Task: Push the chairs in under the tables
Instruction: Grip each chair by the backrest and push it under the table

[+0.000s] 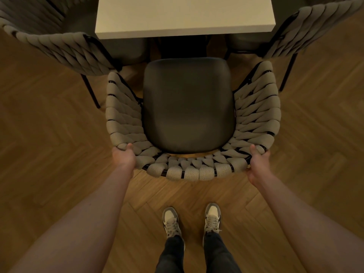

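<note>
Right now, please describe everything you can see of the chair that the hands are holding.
The chair has a dark, smooth seat pad and a curved back and sides of thick beige woven bands on a black frame. It stands upright on the wooden floor, facing the white table, its seat not yet under the tabletop. The left hand and right hand grip its back rim at the two corners.

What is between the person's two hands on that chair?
In the head view, the woven backrest of the chair spans from the left hand to the right hand; both grip its rim.
</note>
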{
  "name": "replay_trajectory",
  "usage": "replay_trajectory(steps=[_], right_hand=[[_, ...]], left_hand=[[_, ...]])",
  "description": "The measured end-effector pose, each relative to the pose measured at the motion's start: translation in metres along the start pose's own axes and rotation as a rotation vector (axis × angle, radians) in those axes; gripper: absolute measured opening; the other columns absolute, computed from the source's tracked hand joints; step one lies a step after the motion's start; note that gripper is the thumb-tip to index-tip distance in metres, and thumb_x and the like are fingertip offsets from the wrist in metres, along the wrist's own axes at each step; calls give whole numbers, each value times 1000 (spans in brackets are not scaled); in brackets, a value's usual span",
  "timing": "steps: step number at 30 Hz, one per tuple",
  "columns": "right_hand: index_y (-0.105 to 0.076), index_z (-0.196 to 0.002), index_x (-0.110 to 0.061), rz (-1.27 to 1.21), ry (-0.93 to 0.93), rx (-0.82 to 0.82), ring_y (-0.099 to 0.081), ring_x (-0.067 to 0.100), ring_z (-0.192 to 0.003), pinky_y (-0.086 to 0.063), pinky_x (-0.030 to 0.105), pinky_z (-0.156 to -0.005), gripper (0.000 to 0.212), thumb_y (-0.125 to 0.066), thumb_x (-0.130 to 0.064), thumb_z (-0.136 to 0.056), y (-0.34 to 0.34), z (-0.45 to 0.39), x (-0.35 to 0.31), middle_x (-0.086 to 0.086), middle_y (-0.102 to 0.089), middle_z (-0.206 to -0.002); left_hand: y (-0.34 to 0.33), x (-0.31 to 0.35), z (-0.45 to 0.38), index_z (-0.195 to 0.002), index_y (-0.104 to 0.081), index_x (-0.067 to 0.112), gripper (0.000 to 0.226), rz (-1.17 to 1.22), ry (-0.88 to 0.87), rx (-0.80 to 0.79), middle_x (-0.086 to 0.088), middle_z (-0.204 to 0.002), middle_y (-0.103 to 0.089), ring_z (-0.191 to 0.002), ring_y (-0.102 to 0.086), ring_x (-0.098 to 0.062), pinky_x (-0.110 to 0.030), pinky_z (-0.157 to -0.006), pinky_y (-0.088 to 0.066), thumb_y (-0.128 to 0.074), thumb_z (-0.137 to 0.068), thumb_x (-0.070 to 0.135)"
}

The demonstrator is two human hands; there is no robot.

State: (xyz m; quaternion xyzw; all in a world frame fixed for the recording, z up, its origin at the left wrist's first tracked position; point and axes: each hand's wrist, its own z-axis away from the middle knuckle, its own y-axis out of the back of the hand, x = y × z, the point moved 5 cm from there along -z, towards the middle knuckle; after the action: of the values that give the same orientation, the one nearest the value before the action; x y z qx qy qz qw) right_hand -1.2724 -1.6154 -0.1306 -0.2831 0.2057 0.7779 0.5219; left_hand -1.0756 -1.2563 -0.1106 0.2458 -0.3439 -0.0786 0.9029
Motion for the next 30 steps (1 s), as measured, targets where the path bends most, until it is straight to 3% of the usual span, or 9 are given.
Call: replay_trajectory(steps=[7, 11, 15, 30], right_hand=[[-26, -153, -29, -5, -1, 3, -56, 28, -124, -51, 51, -94, 57, -53, -21, -103, -1, 2, 0, 4, -52, -143], [-26, -153, -28, 1, 8, -12, -56, 27, -123, -49, 54, -99, 57, -52, -21, -103, -1, 1, 0, 5, -52, -142], [-25, -152, -27, 36, 14, -10, -56, 27, -120, -49, 55, -99, 57, -52, -21, -103, 1, 0, 2, 4, -52, -138], [-26, -152, -29, 63, 7, -33, -59, 27, -118, -49, 58, -99, 59, -54, -21, -101, -1, -4, 12, 4, -55, -136]], left_hand=[[0, 1, 2, -137, -42, 15, 42, 9, -6, -4, -12, -131, -54, -117, -55, -34, -55, -99, -48, -54, -100, 30], [1, 2, 3, -137, -42, 15, 43, -31, -25, 7, -13, -132, -55, -118, -55, -35, -53, -100, -48, -53, -99, 33], [1, 3, 5, -137, -41, 8, 44, -122, -73, 32, -16, -133, -53, -119, -53, -36, -40, -92, -44, -50, -101, 32], [8, 8, 10, -137, -42, 5, 44, -147, -56, 82, -19, -135, -51, -121, -52, -37, -36, -82, -38, -50, -102, 29]])
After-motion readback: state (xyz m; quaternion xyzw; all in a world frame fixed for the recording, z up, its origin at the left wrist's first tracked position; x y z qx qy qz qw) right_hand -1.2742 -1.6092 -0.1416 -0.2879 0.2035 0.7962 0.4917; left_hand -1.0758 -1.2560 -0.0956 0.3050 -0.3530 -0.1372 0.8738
